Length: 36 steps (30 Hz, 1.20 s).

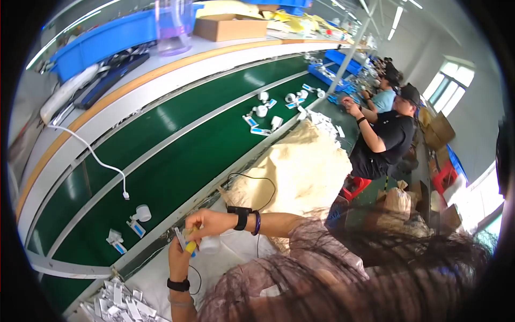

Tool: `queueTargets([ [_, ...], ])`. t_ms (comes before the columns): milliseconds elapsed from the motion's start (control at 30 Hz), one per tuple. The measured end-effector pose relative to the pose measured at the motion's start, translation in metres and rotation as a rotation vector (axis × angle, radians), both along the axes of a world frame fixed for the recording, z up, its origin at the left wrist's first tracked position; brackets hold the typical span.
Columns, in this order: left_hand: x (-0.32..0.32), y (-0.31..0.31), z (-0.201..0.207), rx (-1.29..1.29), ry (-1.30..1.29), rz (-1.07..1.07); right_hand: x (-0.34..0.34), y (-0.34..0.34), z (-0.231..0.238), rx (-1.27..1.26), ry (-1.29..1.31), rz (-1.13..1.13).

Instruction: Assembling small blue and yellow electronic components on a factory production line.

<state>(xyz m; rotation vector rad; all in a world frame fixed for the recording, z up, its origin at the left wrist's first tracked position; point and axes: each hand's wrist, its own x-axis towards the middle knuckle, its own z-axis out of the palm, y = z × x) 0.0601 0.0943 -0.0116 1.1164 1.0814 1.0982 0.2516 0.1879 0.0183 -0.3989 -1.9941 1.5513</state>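
My left hand (178, 260), with a black band at its wrist, is closed around a narrow white part (179, 236). My right hand (204, 221) meets it from above, fingers pinched around a small yellow piece (190, 247) whose kind I cannot make out. Just beneath the right hand is a white round cup-shaped part (210, 245); whether it is joined to the narrow part is hidden. On the green conveyor belt beyond lie a white part with a round head and blue strip (137, 228) and a similar piece (116, 241).
Several more white-and-blue assemblies (261, 111) sit farther along the belt. A heap of white parts (126, 303) lies at lower left. A yellowish sack (300, 161) covers the bench at right. A white cable (102, 160) hangs from the shelf. A co-worker (389, 129) sits beyond.
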Motion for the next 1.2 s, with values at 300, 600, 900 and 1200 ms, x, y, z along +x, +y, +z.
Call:
queueTargets([
  [300, 0.0, -0.024, -0.005, 0.297, 0.402, 0.162, 0.032, -0.046, -0.015, -0.187, -0.221, 0.185],
  [600, 0.023, -0.053, 0.036, 0.365, 0.531, 0.161, 0.039, -0.077, -0.007, -0.041, -0.25, 0.002],
  [900, 0.028, -0.044, -0.001, -0.161, -0.339, 0.104, 0.027, -0.089, -0.004, 0.769, -0.007, -0.779],
  [1200, 0.049, -0.037, -0.001, -0.125, -0.268, 0.183, 0.034, -0.083, -0.007, 0.677, 0.039, -0.645],
])
